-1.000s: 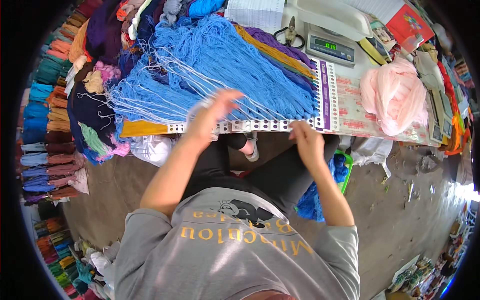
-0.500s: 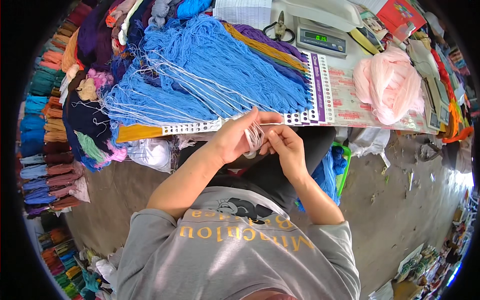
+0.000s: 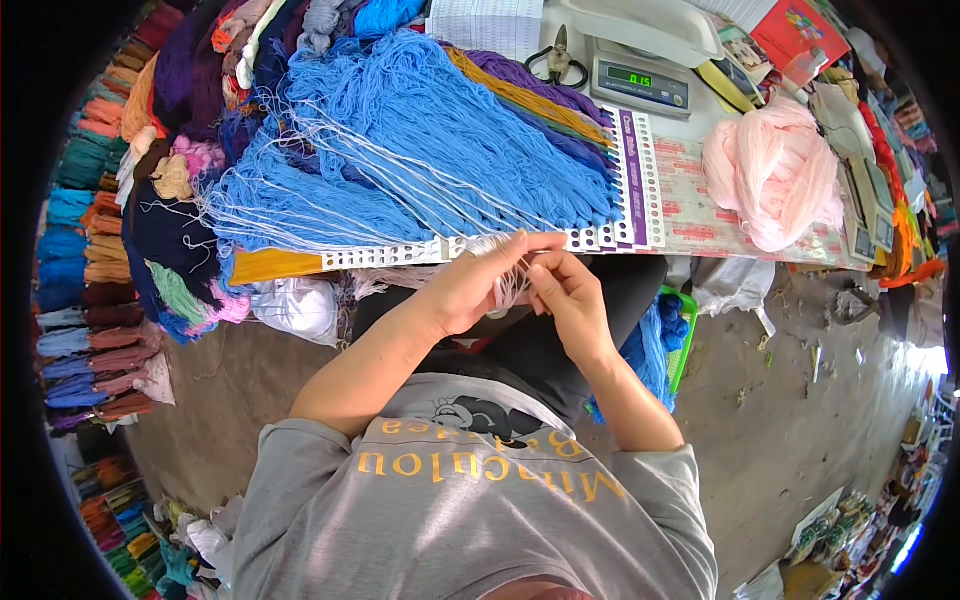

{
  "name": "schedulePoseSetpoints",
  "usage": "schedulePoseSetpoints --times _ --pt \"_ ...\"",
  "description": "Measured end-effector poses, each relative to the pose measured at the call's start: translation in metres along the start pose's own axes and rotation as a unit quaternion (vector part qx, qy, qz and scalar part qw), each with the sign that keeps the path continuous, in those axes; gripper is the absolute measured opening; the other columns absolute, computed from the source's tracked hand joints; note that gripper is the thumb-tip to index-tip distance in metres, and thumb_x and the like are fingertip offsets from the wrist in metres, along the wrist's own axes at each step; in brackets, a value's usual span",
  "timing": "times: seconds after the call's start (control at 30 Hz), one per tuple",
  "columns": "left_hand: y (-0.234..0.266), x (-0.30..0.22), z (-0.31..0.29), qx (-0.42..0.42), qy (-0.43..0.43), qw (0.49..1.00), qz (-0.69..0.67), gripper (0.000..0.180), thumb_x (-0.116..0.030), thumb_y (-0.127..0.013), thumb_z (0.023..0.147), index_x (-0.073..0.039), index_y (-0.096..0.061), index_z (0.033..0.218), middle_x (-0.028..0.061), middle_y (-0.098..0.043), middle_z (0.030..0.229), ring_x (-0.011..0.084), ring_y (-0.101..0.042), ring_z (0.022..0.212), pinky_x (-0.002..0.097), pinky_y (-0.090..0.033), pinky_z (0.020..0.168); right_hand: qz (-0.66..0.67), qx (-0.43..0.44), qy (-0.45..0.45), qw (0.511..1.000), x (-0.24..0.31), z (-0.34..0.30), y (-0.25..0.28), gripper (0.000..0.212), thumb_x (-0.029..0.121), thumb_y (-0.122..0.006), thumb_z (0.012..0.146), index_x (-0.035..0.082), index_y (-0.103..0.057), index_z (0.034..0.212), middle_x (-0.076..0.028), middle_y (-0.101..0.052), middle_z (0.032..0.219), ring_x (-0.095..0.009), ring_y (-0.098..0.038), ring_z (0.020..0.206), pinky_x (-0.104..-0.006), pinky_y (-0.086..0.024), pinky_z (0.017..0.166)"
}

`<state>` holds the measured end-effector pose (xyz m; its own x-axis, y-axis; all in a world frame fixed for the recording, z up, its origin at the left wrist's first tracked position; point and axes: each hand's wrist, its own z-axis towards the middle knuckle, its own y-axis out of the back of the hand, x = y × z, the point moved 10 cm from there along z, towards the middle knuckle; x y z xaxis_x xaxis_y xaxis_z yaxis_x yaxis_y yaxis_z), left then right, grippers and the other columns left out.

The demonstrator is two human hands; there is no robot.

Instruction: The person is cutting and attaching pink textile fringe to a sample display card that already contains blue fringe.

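Note:
My left hand [image 3: 466,287] is curled round a loose bundle of white thread [image 3: 512,287], which loops across its palm and fingers. Right beside it, my right hand [image 3: 570,298] pinches strands of this thread between thumb and fingertips. Both hands are close together over my lap, at the near edge of the table. Just beyond them lies a broad spread of blue thread [image 3: 400,120], with several white strands [image 3: 400,172] running slantwise over it. Its right ends meet white hole-punched cards [image 3: 622,180]; another punched strip [image 3: 385,257] shows along the front edge.
Scissors [image 3: 557,68] lie at the back beside a digital scale [image 3: 640,88] bearing a white tray [image 3: 650,30]. A pale pink skein [image 3: 772,172] rests at the right. Dark and coloured skeins [image 3: 165,230] crowd the left. A green basket [image 3: 683,340] stands below the table.
My right hand has drawn in closer to my left, its fingertips now against the white thread. The left fingers have shifted slightly. The blue thread lies as before.

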<state>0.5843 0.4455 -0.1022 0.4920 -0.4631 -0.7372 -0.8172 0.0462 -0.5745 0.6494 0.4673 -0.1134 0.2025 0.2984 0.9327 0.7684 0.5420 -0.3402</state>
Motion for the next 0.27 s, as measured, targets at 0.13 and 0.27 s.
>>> schedulePoseSetpoints --times 0.13,0.27 --pt "0.046 -0.019 -0.023 -0.137 -0.028 0.985 -0.105 0.049 -0.042 -0.043 0.094 0.001 -0.056 0.112 0.0037 -0.055 0.083 0.0102 -0.052 0.065 0.0235 -0.043 0.059 0.122 -0.048 0.08 0.988 0.034 -0.006 0.032 0.01 0.012 -0.055 0.087 0.002 -0.054 0.086 -0.013 -0.056 0.104 -0.02 -0.053 0.098 -0.0318 -0.042 0.085" --pt "0.169 -0.076 -0.133 -0.299 -0.148 0.938 -0.089 0.042 -0.039 -0.049 0.092 0.001 -0.062 0.097 -0.0074 -0.032 0.051 0.0023 -0.024 0.041 0.0183 -0.02 0.036 0.334 -0.008 0.172 0.927 0.071 -0.028 0.114 0.023 0.02 -0.057 0.085 0.0 -0.056 0.098 -0.018 -0.055 0.116 -0.03 -0.05 0.109 -0.0494 -0.03 0.105"
